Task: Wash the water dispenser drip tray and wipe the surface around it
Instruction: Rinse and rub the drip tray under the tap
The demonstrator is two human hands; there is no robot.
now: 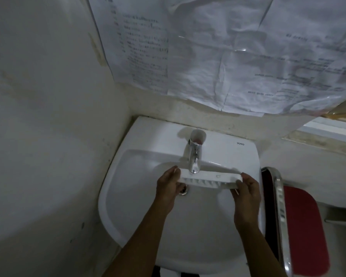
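The white sink [140, 226] filled the corner, wall at its left rim, a red chair [304, 232] tight against its right. Over the open basin, left hand [168, 188] and right hand [248, 194] gripped the drip tray [210, 179] by its ends, apparently touching the faucet [195, 158] spout

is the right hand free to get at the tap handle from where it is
Probably not yet. The right hand grips one end of the drip tray, which the left hand holds at the other, under the tap. Nothing blocks the path, but it must let go first.
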